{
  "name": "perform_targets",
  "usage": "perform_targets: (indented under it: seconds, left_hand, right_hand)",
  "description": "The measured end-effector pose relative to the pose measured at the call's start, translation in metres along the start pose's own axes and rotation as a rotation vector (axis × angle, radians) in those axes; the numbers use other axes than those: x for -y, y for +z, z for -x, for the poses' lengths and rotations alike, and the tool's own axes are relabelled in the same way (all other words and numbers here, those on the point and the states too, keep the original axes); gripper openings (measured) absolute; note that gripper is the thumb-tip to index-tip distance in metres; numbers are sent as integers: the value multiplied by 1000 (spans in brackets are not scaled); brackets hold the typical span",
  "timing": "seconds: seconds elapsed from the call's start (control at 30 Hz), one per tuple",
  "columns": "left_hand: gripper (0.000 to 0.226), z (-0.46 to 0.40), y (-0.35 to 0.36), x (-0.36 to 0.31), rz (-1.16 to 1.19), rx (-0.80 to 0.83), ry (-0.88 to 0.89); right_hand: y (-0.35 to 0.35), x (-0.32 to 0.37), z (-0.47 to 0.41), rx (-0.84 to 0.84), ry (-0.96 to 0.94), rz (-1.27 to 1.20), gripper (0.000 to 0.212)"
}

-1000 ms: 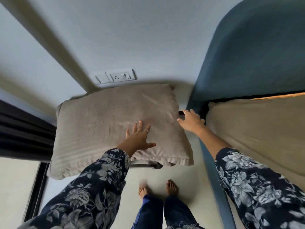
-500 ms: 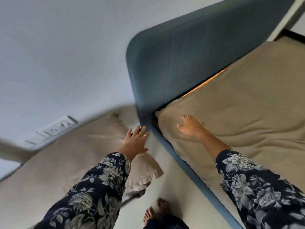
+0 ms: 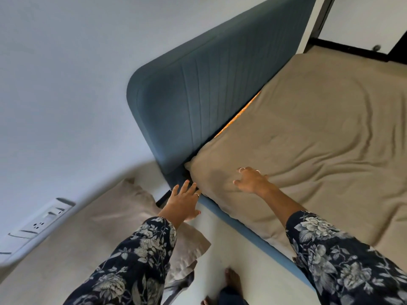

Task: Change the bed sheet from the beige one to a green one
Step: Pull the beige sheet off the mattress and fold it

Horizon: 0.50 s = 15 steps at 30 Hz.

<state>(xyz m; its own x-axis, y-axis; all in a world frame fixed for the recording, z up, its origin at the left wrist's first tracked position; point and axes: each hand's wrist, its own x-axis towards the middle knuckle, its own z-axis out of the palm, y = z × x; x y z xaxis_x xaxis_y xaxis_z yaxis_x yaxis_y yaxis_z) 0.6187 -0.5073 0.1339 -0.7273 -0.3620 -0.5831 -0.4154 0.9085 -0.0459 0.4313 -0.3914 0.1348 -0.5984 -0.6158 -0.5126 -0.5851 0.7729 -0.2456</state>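
A beige sheet point(image 3: 308, 137) covers the mattress on the right, wrinkled across its middle. My right hand point(image 3: 251, 180) hovers over or rests on the sheet's near corner by the headboard, fingers loosely spread, holding nothing. With straight fingers, my left hand point(image 3: 184, 200) reaches to the gap between the blue bed frame point(image 3: 248, 232) and the mattress corner. No green sheet is in view.
A blue padded headboard point(image 3: 202, 102) stands against the wall. A beige pillow point(image 3: 110, 230) lies at the lower left beside the bed. A wall socket panel point(image 3: 39, 223) is at far left. My bare feet point(image 3: 231, 280) stand on the pale floor.
My view has swung right from the pillow to the bed. Both hands left the pillow and moved to the mattress corner by the headboard.
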Motion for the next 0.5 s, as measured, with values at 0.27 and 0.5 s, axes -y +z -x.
perform_targets:
  seconds: [0.27,0.5]
  left_hand:
    - [72,-47,15,9,97,39,-99]
    - [69,-122,38,28,339,103,-300]
  right_hand:
    - [21,5,-51,61,-126,269,49]
    - [69,14,-146,149,-351,447,42]
